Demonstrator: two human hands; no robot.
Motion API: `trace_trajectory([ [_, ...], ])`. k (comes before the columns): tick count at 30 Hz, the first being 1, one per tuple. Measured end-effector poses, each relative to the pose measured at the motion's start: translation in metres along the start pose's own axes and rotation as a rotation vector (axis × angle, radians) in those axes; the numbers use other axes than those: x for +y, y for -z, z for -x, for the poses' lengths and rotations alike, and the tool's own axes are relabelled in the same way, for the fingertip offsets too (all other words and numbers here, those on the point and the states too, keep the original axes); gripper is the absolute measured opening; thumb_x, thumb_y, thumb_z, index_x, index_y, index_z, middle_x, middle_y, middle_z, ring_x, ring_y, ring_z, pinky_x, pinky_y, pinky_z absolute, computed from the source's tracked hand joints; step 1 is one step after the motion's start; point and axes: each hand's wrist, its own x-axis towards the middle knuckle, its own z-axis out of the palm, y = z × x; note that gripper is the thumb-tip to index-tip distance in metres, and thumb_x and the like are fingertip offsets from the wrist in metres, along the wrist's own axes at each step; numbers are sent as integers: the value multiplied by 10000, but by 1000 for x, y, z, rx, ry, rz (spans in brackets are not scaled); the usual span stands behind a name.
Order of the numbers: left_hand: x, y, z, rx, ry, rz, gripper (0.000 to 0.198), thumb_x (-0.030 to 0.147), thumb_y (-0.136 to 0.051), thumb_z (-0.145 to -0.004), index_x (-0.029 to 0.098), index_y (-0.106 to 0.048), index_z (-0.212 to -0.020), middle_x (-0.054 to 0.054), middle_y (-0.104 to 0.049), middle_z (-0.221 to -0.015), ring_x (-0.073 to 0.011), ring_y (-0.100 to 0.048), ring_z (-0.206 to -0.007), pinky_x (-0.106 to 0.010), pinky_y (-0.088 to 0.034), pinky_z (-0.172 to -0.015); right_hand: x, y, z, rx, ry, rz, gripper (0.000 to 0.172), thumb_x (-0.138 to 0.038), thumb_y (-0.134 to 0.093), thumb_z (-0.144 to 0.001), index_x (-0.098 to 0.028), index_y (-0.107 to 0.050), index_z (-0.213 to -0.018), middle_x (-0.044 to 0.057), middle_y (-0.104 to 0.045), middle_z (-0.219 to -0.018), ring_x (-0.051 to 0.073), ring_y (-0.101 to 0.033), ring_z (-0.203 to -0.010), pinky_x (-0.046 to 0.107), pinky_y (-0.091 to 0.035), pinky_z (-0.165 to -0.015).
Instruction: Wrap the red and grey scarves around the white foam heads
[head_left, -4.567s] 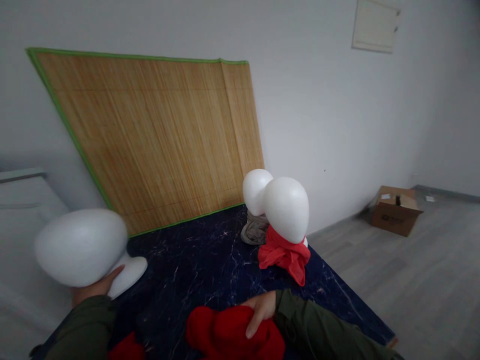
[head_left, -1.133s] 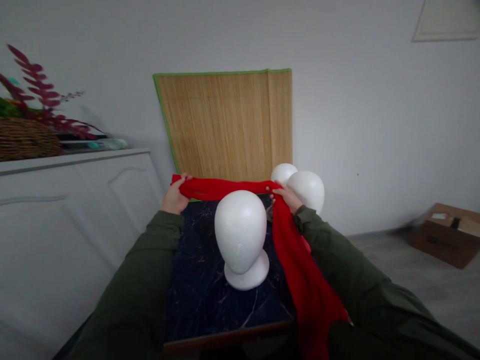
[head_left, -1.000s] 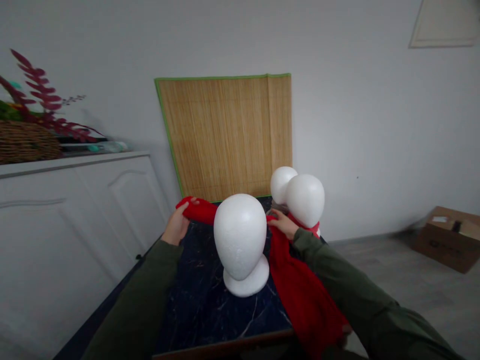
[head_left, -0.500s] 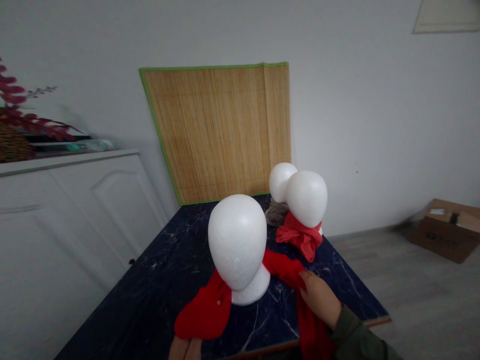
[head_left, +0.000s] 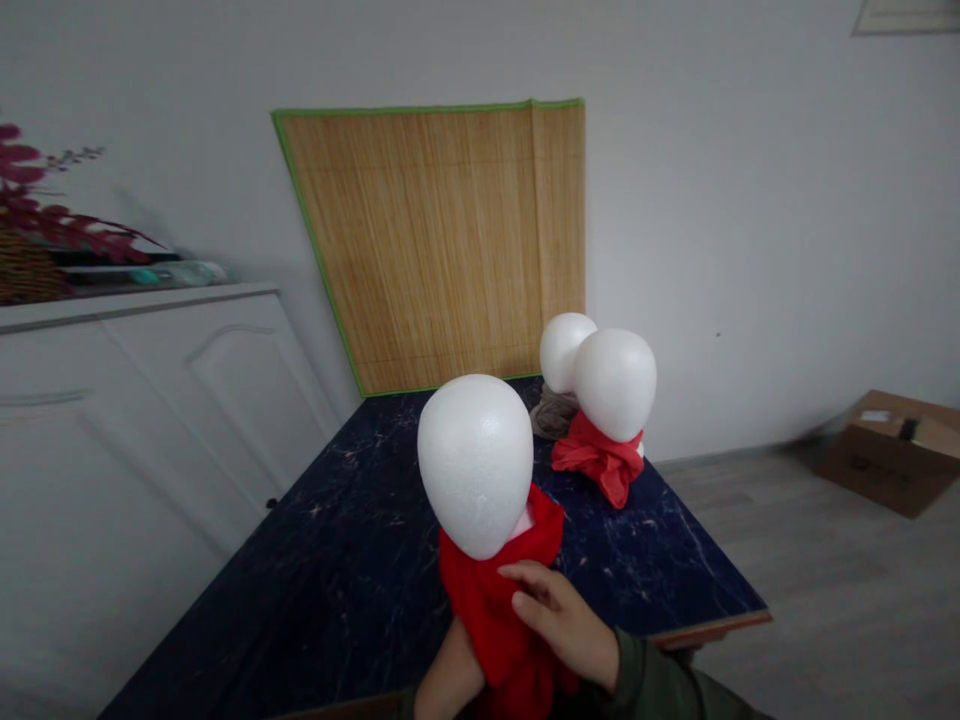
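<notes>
A white foam mannequin head [head_left: 476, 460] stands near the front of the table. A red scarf [head_left: 480, 590] wraps around its neck, its two sides crossing at the front and the rest hanging down toward the table's near edge. My right hand [head_left: 574, 620] lies against the scarf's front from the right, fingers stretched and thumb apart, with no fold visibly gripped. From below, my left hand [head_left: 448, 672] reaches in under the scarf at the left; cloth hides its fingers.
Behind stand two more foam heads, one with a coral-red scarf [head_left: 600, 460], the other with a grey-brown cloth [head_left: 553, 413]. The dark blue marbled table [head_left: 337, 560] adjoins a white cabinet [head_left: 247, 400]. A bamboo mat [head_left: 442, 240] is against the wall; a cardboard box [head_left: 892, 455] sits on the floor.
Both scarf ends have come from the sides to the front and now cross below the head. My right hand has moved left and loosened its pinch; my left hand has moved right under the cloth.
</notes>
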Motion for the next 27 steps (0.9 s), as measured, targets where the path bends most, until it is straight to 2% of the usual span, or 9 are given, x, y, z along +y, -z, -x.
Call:
trace_trajectory([
  [3, 8, -11, 1, 41, -60, -83, 366, 325, -641, -591, 212, -647, -939, -100, -655, -988, -276, -543, -1021, -400, -407, -919, -6, -1, 6, 35, 34, 352, 730, -433, -722, -513, -169, -513, -1161, 132, -443, -1250, 280, -407, -1142, 398, -305, -969],
  [4, 9, -14, 1, 56, -70, -114, 332, 322, -628, -605, 201, -652, -914, -101, -658, -971, -275, -552, -1000, -394, -416, -904, -7, -2, 7, 58, 46, 434, 704, -394, -725, -515, -167, -520, -1149, 129, -469, -1221, 273, -429, -1115, 386, -323, -953],
  [7, 9, -17, 0, 67, -63, -221, 260, 311, -600, -637, 160, -648, -844, -102, -668, -904, -269, -597, -862, -395, -457, -813, -7, 1, 5, 101, 96, 587, 273, -214, -535, -694, -174, -601, -955, 67, -615, -925, 188, -555, -876, 301, -407, -810],
  [9, 10, -11, 0, 108, -72, -227, 309, 294, -616, -630, 141, -621, -898, -101, -658, -936, -259, -602, -837, -386, -465, -789, -3, 10, 1, 124, 98, 654, 239, -130, -447, -706, -181, -609, -873, 38, -628, -795, 160, -573, -760, 266, -419, -728],
  [13, 20, 23, -6, 354, -162, -60, 511, 284, -634, -627, 177, -509, -1111, -75, -608, -1073, -232, -582, -933, -345, -458, -821, 10, 47, -11, 260, 92, 685, 341, -108, -433, -688, -183, -560, -997, 42, -636, -871, 158, -586, -778, 264, -431, -730],
  [18, 29, 80, -29, 622, -202, 1, 493, 289, -610, -627, 186, -517, -1100, -42, -639, -910, -195, -611, -772, -340, -482, -747, 26, 88, -41, 396, 59, 774, 349, -145, -444, -702, -141, -540, -1038, 73, -630, -905, 171, -588, -806, 292, -443, -767],
  [22, 12, 99, -49, 574, -139, -159, 416, 278, -579, -641, 138, -567, -1032, -93, -623, -1006, -230, -582, -929, -375, -428, -867, 35, 81, -64, 334, 75, 819, 413, -125, -433, -701, -69, -533, -1098, 130, -607, -1003, 193, -555, -934, 301, -410, -860],
  [25, -3, 92, -54, 479, -135, -252, 403, 303, -559, -687, 136, -571, -1055, -120, -575, -1134, -250, -517, -1067, -392, -365, -946, 39, 62, -70, 252, 100, 839, 470, -82, -405, -696, -51, -507, -1154, 153, -563, -1121, 208, -484, -1071, 321, -345, -942],
  [27, -8, 80, -52, 401, -151, -242, 416, 335, -530, -732, 165, -546, -1111, -107, -546, -1192, -243, -492, -1108, -396, -350, -961, 40, 50, -70, 201, 107, 817, 484, -60, -382, -706, -87, -497, -1175, 130, -573, -1121, 195, -492, -1065, 326, -329, -951],
])
